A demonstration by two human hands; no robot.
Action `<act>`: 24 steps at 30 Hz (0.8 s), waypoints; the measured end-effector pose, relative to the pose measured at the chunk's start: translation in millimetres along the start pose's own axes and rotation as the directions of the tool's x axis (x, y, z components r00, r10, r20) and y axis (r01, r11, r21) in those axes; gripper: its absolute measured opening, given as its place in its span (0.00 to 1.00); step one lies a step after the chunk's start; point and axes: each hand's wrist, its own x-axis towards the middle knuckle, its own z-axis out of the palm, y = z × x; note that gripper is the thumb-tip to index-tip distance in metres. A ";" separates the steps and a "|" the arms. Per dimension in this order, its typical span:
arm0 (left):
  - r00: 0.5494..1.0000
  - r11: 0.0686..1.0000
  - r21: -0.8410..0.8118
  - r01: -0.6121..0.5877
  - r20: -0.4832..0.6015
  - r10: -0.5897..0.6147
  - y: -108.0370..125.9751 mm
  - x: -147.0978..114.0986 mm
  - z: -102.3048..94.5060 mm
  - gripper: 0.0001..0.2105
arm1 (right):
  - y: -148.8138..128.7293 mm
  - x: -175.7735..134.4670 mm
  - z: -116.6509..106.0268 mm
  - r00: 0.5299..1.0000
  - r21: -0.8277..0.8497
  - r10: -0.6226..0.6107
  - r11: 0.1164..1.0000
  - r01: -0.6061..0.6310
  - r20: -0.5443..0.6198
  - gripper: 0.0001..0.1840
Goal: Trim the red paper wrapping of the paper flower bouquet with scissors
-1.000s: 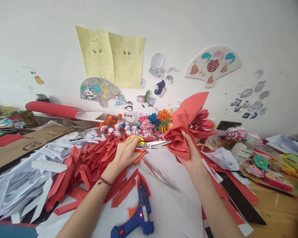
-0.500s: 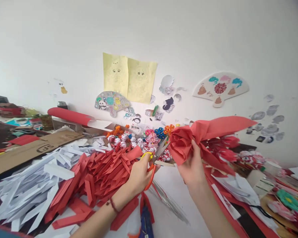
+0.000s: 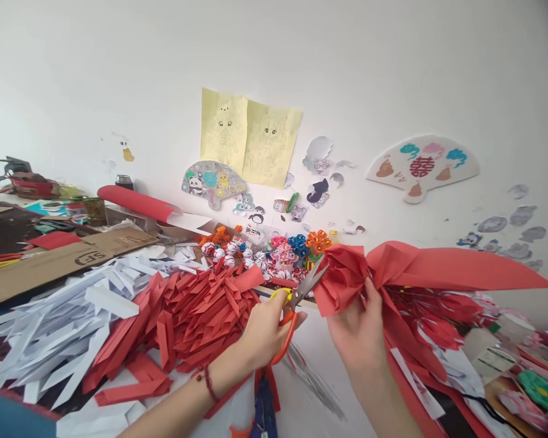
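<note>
A bunched sheet of red paper (image 3: 342, 277) is gripped from below by the right hand (image 3: 358, 331), the fingers closed around its gathered waist; from that grip a long flat flap of the same paper is spread out to the right, while the crumpled head is pushed up and to the left. Scissors (image 3: 296, 298) with yellow-and-orange handles are held in the left hand (image 3: 265, 334), thumb and fingers threaded through the loops and closed on them. The blades are parted a little — their tips are brought right against the left edge of the crumpled head, just above the right hand's fingertips.

Below the two hands, wires or thin rods (image 3: 310, 377) are laid on the white table (image 3: 296, 413), and the blue body of a glue gun (image 3: 265, 407) is partly seen under the left wrist. To the left of the scissor grip a heap of folded red paper strips (image 3: 196, 316) is piled, with white paper strips (image 3: 59, 328) beyond it. Behind the blades, small coloured paper flowers (image 3: 292, 246) are clustered — whether they stand in a container cannot be told. Further back, yellow drawings (image 3: 249, 137) are stuck to the wall.
</note>
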 end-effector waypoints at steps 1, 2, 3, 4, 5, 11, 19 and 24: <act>1.000 1.000 -0.005 0.005 0.000 -0.005 1.0 -0.5 0.2 0.11 | 0.6 0.0 2.6 1.000 -0.002 0.004 1.000 -0.004 -0.004 0.19; 1.000 1.000 -0.012 0.007 -0.003 -0.007 2.1 -0.7 0.1 0.12 | 1.8 -0.3 5.7 1.000 -0.002 0.010 1.000 -0.010 -0.006 0.18; 1.000 1.000 -0.021 0.006 -0.007 -0.006 3.2 -0.5 -0.5 0.11 | 3.2 -0.7 9.2 1.000 0.004 0.014 1.000 -0.014 -0.005 0.17; 1.000 1.000 -0.030 0.004 -0.015 -0.004 4.6 0.3 -1.6 0.11 | 4.9 -1.3 13.1 1.000 0.017 0.016 1.000 -0.016 0.000 0.17; 1.000 0.999 -0.040 -0.002 -0.024 0.001 6.1 1.7 -3.1 0.11 | 6.5 -1.9 17.2 1.000 0.035 0.015 0.999 -0.015 0.005 0.16; 0.999 0.999 -0.045 -0.018 -0.043 0.016 16.3 19.5 -20.6 0.15 | 8.4 0.2 37.5 0.999 0.119 -0.026 0.993 0.020 0.043 0.12; 0.991 0.992 0.039 -0.123 0.058 0.121 31.2 48.5 -37.3 0.20 | -7.8 18.1 37.2 0.998 0.189 -0.003 0.982 0.016 -0.065 0.10; 0.978 0.981 0.098 -0.167 0.139 0.153 45.2 65.3 -48.5 0.22 | -19.2 25.4 33.6 0.998 0.225 -0.043 0.973 0.051 -0.040 0.11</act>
